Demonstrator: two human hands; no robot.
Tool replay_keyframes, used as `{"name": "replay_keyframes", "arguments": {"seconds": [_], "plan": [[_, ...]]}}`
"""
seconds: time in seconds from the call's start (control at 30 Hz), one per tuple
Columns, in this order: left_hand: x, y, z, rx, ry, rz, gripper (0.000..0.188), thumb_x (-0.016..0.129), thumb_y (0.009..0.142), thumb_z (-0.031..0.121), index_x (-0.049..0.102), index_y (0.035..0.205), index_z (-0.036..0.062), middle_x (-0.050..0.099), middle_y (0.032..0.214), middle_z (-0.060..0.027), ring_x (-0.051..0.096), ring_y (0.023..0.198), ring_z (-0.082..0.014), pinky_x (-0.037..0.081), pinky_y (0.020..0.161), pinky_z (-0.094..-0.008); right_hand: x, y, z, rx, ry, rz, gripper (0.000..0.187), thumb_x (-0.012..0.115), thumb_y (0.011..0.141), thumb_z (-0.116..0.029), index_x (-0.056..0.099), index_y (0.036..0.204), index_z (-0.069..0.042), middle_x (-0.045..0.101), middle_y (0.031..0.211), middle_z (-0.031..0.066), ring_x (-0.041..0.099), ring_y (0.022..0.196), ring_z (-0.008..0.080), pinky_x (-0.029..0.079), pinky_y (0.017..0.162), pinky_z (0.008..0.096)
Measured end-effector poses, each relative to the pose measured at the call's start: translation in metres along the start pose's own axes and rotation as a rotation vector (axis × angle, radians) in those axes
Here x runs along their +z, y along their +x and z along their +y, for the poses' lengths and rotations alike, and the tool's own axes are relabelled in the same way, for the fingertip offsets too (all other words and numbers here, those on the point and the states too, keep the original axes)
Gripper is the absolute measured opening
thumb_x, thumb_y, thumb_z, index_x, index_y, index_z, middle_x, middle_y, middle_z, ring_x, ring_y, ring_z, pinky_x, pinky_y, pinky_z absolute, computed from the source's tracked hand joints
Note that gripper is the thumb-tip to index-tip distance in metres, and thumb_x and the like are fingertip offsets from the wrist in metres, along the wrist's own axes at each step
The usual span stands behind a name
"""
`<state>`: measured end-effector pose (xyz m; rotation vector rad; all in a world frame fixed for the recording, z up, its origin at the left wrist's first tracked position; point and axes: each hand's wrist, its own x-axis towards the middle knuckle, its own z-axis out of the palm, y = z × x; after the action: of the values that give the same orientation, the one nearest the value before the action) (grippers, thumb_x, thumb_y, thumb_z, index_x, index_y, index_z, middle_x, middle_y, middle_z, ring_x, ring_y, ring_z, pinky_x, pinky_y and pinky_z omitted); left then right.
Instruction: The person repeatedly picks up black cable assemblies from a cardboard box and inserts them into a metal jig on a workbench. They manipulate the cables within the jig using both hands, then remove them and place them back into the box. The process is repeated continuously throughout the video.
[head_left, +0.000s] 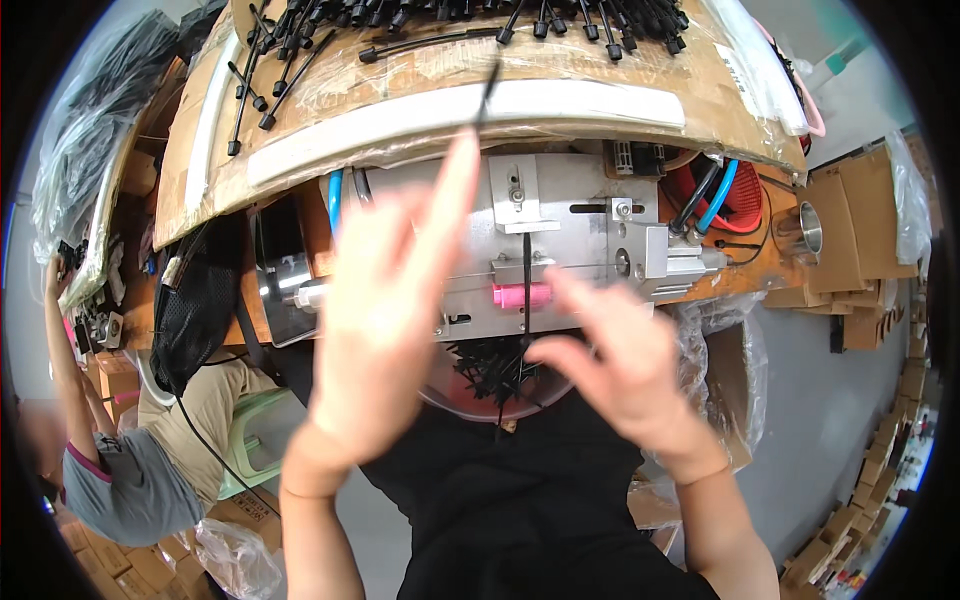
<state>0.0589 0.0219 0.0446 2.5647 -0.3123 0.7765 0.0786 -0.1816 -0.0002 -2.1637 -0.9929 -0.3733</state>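
My left hand (385, 310), smeared by motion, is raised over the left of a metal fixture plate (585, 180). A blurred thin black rod (488, 92) meets its stretched index fingertip; whether the fingers grip it I cannot tell. To the right, my right hand (625, 365) is open, thumb and fingers apart. Its thumb tip is close beside a black strip (527, 270) standing in the fixture across a pink block (520, 296); contact is unclear. Below the plate, a clear bowl (450, 398) holds many loose black strips (490, 368).
Plastic-wrapped cardboard (330, 95) overhangs the far side, piled with black capped rods (590, 25). A red basket (742, 195), blue tubes (718, 198) and a metal cup (800, 232) stand right. A black mesh bag (195, 310) hangs left, near a seated person (140, 480).
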Motion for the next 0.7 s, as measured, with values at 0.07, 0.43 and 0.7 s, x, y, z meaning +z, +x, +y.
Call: {"name": "replay_keyframes", "arguments": {"seconds": [0.07, 0.43, 0.7], "plan": [[0.013, -0.044, 0.018, 0.008, 0.053, -0.045, 0.073, 0.072, 0.069, -0.007, 0.049, 0.139, -0.0028, 0.056, 0.092, -0.0097, 0.053, 0.08, -0.0253, 0.045, 0.076, -0.0357, -0.019, 0.048, 0.005, 0.062, -0.122, 0.233, 0.04, 0.082, 0.072, -0.01, 0.066, 0.109, -0.003, 0.068, 0.09, 0.0052, 0.062, 0.071, 0.0165, 0.047, 0.06, 0.0289], [0.066, -0.081, 0.046, -0.015, 0.226, -0.22, 0.065, 0.059, 0.074, -0.001, 0.044, 0.137, -0.0108, 0.047, 0.089, -0.007, 0.048, 0.078, -0.019, 0.045, 0.07, -0.0288, -0.093, 0.164, 0.04, 0.416, 0.09, -0.002, 0.015, 0.066, 0.083, -0.012, 0.066, 0.095, -0.003, 0.065, 0.072, 0.0092, 0.059, 0.063, 0.0144, 0.046, 0.058, 0.0301], [0.019, -0.011, 0.009, 0.064, 0.127, -0.143, 0.047, 0.059, 0.079, 0.002, 0.054, 0.125, -0.0004, 0.051, 0.095, -0.0121, 0.051, 0.088, -0.0274, 0.046, 0.079, -0.0357, -0.054, 0.038, 0.015, -0.028, 0.365, 0.215, 0.03, 0.076, 0.072, 0.009, 0.065, 0.099, 0.003, 0.069, 0.088, 0.0096, 0.063, 0.072, 0.0139, 0.051, 0.062, 0.0267]]}}
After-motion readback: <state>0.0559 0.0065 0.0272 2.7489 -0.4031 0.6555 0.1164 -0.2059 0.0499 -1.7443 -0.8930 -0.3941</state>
